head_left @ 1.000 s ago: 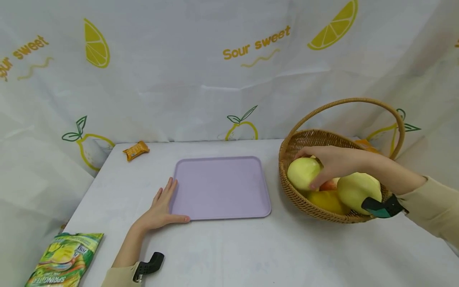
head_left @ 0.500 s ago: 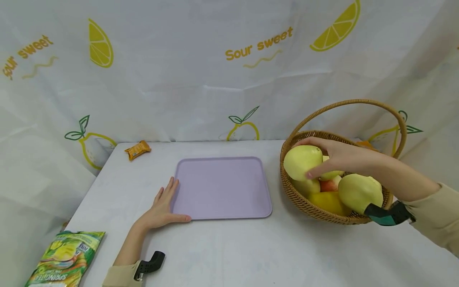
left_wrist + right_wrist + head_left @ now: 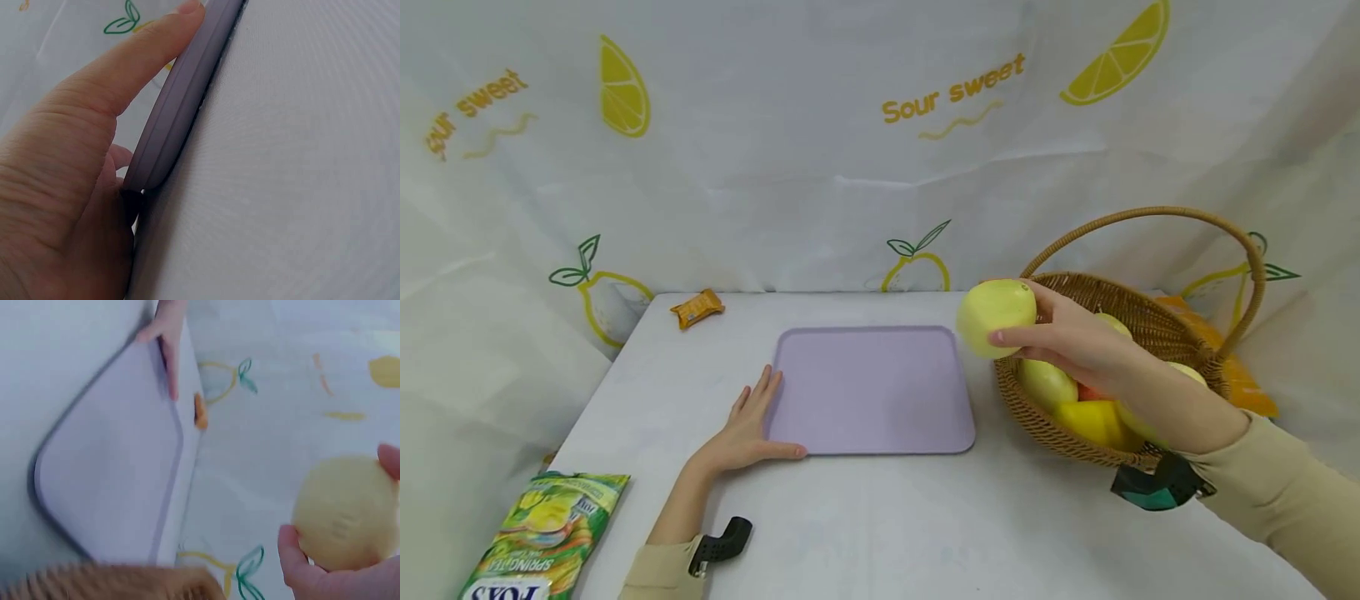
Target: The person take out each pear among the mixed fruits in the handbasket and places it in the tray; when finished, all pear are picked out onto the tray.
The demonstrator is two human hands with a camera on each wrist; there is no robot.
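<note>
In the head view my right hand holds a pale yellow-green round fruit, thumb on the near side, above the left rim of the wicker basket. The right wrist view shows the same fruit between thumb and fingers. Inside the basket lie a pale green fruit, a yellow fruit and a partly hidden red one. My left hand rests spread at the near left corner of the lilac tray. Its thumb lies along the tray's near edge in the left wrist view.
An orange wrapped snack lies at the table's back left. A green and yellow bag is at the front left. Behind the basket, another orange package shows. The basket's tall handle arches up. A lemon-printed cloth hangs behind.
My right hand has lifted the round fruit up out of the basket and carried it left, toward the tray. The left hand has stayed at the tray's corner.
</note>
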